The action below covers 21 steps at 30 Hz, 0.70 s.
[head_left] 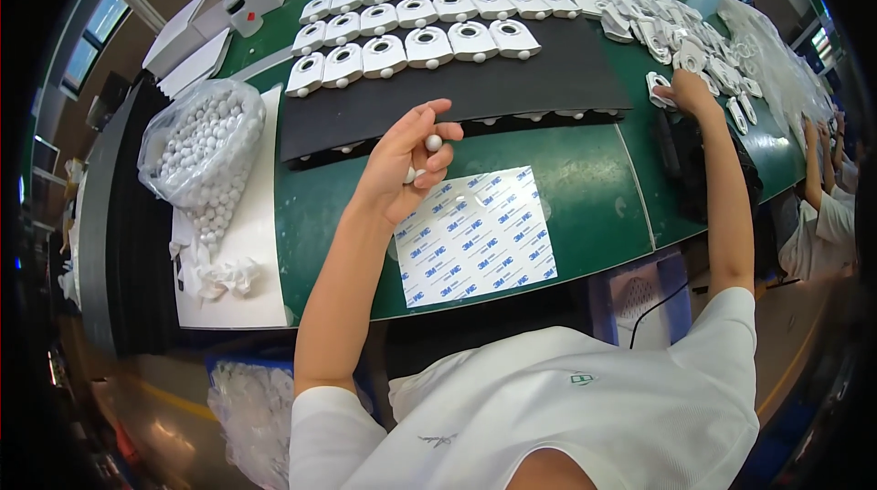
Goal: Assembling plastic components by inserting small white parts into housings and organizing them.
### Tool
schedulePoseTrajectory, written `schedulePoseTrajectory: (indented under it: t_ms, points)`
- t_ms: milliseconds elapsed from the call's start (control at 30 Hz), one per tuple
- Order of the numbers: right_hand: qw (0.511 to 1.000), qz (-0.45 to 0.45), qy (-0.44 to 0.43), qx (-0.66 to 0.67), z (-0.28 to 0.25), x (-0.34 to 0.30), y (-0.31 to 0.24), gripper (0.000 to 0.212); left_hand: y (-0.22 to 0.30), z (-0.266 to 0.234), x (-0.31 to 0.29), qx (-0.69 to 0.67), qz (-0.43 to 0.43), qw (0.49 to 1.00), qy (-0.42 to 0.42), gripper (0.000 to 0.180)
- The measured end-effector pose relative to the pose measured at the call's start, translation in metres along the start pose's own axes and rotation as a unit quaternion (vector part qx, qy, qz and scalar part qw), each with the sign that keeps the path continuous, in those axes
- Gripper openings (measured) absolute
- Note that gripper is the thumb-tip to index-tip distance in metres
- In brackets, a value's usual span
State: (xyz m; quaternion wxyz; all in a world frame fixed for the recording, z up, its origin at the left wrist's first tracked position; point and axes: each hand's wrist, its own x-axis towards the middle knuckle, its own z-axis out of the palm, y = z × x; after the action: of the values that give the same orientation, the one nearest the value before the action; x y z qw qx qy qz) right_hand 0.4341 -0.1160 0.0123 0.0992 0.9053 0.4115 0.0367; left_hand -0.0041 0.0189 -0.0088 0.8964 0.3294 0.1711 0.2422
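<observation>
Left hand [411, 157]: fingers curled around two small white balls [434, 142]. Right hand [687, 93]: fingers at a white housing [657, 86] just beside a loose pile [653, 31]; whether gripped, cannot tell. Nearby: blue-printed sheet [477, 239]. Ahead: black board [577, 74], three rows of housings [417, 13]. Left: clear bag [250, 105] of balls.

Table [594, 166] solid green. Board [438, 93] on it black. Housings [429, 55] white, each with a dark round opening. Small balls [434, 142] plain white. Bag [245, 95] clear, whitish. Sheet [475, 236] white, repeating blue print in slanted rows. Shirt [539, 408] white, small green emblem, thin dark mark. Crate [600, 303] bluish purple. Bottle [245, 21] white, dark cap, red mark. Floor [174, 435] brownish, yellow line.
</observation>
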Motion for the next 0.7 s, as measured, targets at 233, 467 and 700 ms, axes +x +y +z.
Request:
schedulePoseTrajectory:
  t_ms: [233,467,700]
  points:
    - [0.978,-0.059,0.127,0.153,-0.009,-0.028,-0.015,0.031,0.002,0.007,-0.002,-0.001,0.011,0.999,0.046,0.041]
    - [0.803,-0.234,0.168,0.522,-0.051,-0.121,-0.114,0.015,0.001,0.01,-0.004,0.069,0.018,0.997,0.041,0.035]
    - [0.601,-0.218,-0.155,0.753,-0.005,-0.199,-0.202,0.014,-0.001,0.012,-0.005,0.096,0.034,0.994,0.038,0.031]
